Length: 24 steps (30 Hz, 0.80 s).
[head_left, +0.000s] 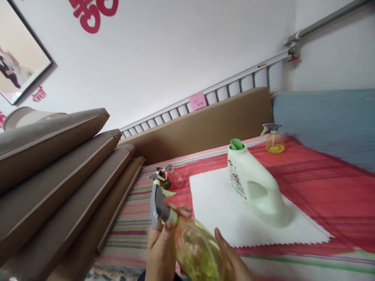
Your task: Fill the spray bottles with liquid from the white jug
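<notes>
Tilted in front of me is a clear spray bottle (202, 249) with yellow-green liquid and a grey trigger head (159, 203). My left hand (164, 242) is closed around its neck, just under the spray head. Against the lower right side of the bottle rests my right hand (231, 257), its fingers partly hidden behind the bottle and the frame edge. Beyond them, a large pale green jug (260, 187) with a handle stands upright on a white cloth (211, 207). A green piece (236, 144) sits in the jug's mouth.
Another spray bottle (274, 142) with yellow liquid stands at the back right on the red striped cover (316, 187). Several small spray bottles (175, 178) cluster at left of the white cloth. Stacked brown cushions (73, 168) fill the left side; a radiator (228, 90) lines the wall.
</notes>
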Tool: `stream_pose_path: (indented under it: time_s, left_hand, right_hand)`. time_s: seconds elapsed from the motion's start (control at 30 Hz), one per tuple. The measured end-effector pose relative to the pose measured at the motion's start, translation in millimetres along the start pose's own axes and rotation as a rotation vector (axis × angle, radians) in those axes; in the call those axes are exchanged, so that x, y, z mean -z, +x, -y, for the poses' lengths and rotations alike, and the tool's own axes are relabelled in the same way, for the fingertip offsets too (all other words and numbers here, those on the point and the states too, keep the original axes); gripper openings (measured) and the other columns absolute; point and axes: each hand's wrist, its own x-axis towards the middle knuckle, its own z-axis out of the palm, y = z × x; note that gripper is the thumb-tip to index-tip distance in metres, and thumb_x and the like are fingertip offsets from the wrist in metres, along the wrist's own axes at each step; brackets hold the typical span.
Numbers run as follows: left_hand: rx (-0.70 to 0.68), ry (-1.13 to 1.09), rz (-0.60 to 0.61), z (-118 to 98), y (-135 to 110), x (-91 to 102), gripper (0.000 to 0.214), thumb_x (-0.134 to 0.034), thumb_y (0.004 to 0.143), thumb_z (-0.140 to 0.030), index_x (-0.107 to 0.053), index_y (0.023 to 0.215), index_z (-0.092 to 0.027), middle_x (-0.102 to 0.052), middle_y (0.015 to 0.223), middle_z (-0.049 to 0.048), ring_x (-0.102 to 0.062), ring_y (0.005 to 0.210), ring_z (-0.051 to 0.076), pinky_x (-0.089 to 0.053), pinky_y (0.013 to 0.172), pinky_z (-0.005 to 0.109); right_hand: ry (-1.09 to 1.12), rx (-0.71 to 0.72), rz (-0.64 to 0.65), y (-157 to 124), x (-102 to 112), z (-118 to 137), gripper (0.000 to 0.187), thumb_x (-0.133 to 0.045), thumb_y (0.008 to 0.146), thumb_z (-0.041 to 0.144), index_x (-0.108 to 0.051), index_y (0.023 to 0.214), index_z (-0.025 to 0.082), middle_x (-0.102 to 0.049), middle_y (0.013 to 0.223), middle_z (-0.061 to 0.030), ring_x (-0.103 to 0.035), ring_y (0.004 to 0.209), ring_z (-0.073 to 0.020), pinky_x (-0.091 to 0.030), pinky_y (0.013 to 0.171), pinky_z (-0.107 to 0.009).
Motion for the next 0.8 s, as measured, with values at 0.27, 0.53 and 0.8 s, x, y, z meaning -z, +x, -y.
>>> stream_pose_path:
  time_s: [0.27,0.53,0.8]
  left_hand:
    - [-0.015,0.08,-0.099,1,0,0.5,0.025,-0.067,0.074,-0.041,-0.068,0.08,-0.017,-0.067,0.083,0.0057,-0.061,0.086,0.022,-0.047,0.08,0.031]
    - [0.005,0.17,-0.038,-2,-3,-4.5,0.026,-0.064,0.077,-0.04,-0.065,0.089,-0.017,-0.067,0.092,0.0079,-0.06,0.08,0.02,-0.045,0.069,0.026]
    - [0.048,0.316,0.107,-15,-5,-12.1,0.026,-0.065,0.075,-0.039,-0.068,0.09,-0.018,-0.068,0.095,0.0096,-0.058,0.093,0.027,-0.042,0.082,0.033]
  right_hand:
    - [-0.074,0.063,0.032,1,12,0,0.065,-0.068,0.073,0.051,-0.049,0.129,0.025,-0.066,0.113,-0.006,-0.064,0.092,-0.0189,-0.049,0.078,-0.029]
    - [0.084,-0.057,-0.038,8,17,-7,0.064,-0.038,0.087,0.062,-0.062,0.113,0.009,-0.074,0.082,-0.0098,-0.067,0.066,-0.0123,-0.05,0.062,-0.019]
    - [0.021,-0.04,0.001,8,22,-8,0.07,-0.047,0.079,0.067,-0.059,0.115,0.008,-0.072,0.085,-0.01,-0.068,0.071,-0.0188,-0.051,0.066,-0.028]
